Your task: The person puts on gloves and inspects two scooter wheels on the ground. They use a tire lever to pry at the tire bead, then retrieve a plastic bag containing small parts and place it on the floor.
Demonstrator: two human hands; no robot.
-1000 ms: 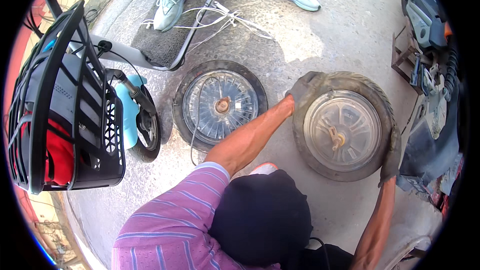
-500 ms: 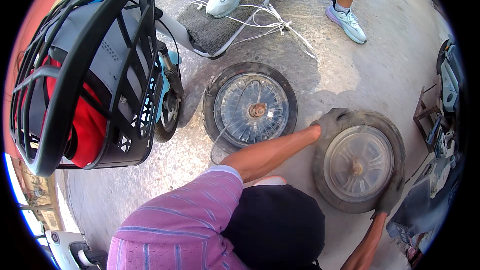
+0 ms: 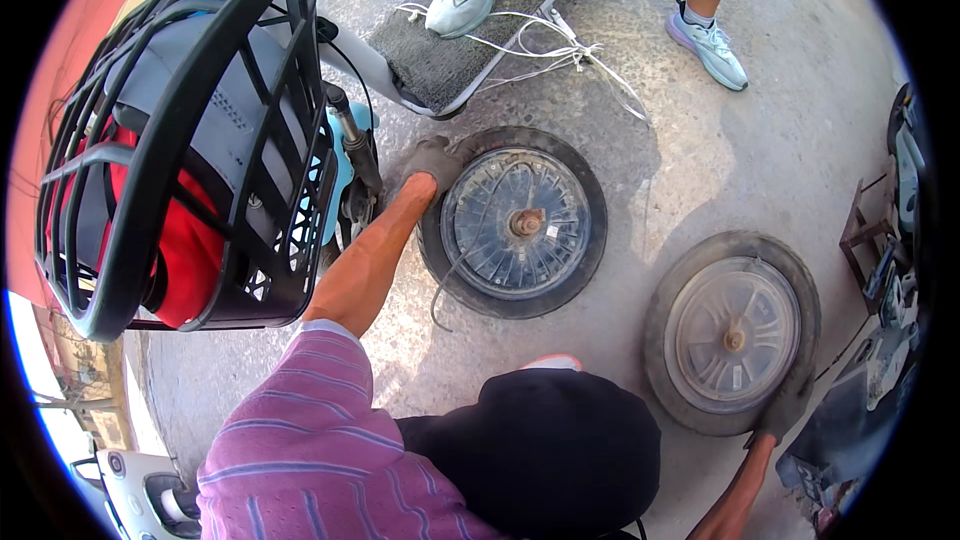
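Note:
My left hand (image 3: 436, 164), in a dark glove, curls its fingers on the upper-left tyre edge of a wheel (image 3: 560, 255) with a ribbed hub, rusty centre and cable, lying flat. The gloved fingers of my right hand (image 3: 785, 402) grip the lower-right tyre edge of another wheel (image 3: 685, 300), whose hub is pale grey with a worn axle in the middle. The two wheels are apart, left and right of each other.
A black basket (image 3: 165, 220) holding grey and red items stands left beside a scooter. Another person's shoes (image 3: 712, 50) are above, one on the scooter deck (image 3: 430, 65) among white cables. Dark vehicle parts and a metal stand (image 3: 865, 240) line the right edge.
My left hand has left the right-hand wheel and moved left onto the ribbed wheel. My right hand stays on the grey wheel, which appears lower in view as the camera has shifted.

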